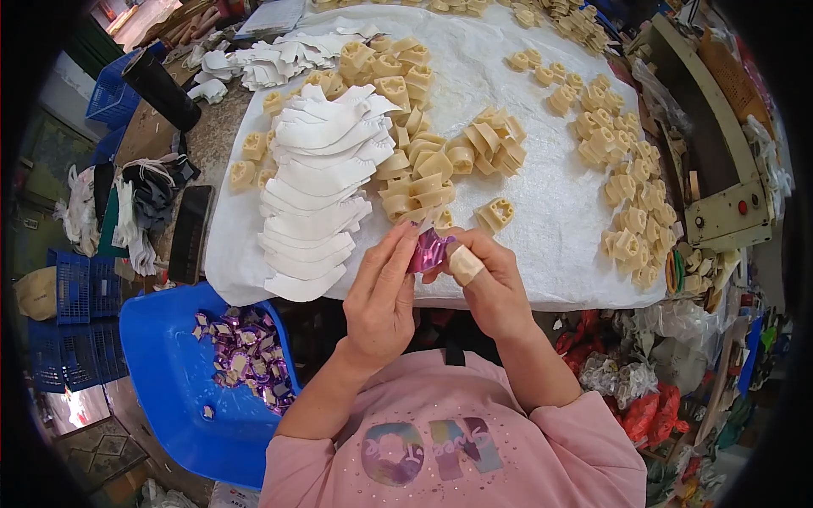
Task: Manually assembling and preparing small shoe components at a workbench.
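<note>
My left hand and right hand are together, both pinching one purple foil piece over the table's near edge. White cut pieces at 10 o'clock; blue tub at 8.

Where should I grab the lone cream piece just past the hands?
Pinch the cream piece across its two long side edges, coming straight down from above. It lies flat on the white sheet, clear of the piles, with free space on either side.
</note>
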A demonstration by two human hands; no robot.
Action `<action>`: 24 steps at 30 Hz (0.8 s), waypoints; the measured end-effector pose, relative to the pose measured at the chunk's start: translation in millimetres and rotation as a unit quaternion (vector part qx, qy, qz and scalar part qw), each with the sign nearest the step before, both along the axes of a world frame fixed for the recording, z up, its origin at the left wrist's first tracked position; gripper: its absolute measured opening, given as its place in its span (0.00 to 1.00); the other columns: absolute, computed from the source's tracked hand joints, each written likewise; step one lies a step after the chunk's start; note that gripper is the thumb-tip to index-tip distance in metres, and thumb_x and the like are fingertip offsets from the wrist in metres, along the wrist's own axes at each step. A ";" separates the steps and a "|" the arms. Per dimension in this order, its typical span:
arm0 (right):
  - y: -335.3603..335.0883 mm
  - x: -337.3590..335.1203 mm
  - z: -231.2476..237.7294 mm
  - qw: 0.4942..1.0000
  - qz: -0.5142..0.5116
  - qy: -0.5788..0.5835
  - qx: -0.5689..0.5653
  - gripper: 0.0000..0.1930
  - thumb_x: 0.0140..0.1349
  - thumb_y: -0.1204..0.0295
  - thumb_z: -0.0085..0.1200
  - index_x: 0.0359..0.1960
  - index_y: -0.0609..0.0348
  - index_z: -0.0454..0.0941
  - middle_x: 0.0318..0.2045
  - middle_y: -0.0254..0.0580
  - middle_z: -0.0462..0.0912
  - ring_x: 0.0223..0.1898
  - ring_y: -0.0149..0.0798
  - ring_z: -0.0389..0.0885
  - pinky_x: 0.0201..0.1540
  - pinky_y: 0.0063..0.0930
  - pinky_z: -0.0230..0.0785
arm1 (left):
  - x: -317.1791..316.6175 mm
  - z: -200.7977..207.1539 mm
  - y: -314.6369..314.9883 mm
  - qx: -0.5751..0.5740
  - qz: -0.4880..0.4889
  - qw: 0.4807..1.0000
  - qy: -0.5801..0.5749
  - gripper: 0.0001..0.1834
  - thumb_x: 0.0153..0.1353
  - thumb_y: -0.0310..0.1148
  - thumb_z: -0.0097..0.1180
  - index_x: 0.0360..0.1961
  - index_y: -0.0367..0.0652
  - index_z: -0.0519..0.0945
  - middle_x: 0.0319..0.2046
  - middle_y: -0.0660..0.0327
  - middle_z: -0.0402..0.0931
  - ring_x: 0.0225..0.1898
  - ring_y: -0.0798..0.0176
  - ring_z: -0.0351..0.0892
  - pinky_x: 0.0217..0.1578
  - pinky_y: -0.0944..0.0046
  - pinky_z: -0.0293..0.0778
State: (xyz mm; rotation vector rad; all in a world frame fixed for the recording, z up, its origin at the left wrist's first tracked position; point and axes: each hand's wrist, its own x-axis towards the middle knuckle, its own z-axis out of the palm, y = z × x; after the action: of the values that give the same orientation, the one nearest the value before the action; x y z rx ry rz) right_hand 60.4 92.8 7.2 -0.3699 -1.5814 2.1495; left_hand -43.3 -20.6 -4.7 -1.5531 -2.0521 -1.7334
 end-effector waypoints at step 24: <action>-19.9 -18.7 6.5 0.889 -0.096 0.071 0.442 0.11 0.51 0.83 0.51 0.37 0.64 0.72 0.39 0.50 0.71 0.39 0.48 0.69 0.44 0.35 0.63 | -8.8 13.5 -23.3 -0.035 -0.013 0.953 -0.300 0.16 0.63 0.26 0.41 0.47 0.32 0.77 0.35 0.54 0.79 0.33 0.66 0.77 0.37 0.70 0.71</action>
State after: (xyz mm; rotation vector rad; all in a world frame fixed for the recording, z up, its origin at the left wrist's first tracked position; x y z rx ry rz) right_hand 41.6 72.9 13.7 -0.0515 -2.1124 1.0949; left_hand -52.1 -44.0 8.8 -1.1577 -2.3577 -2.3959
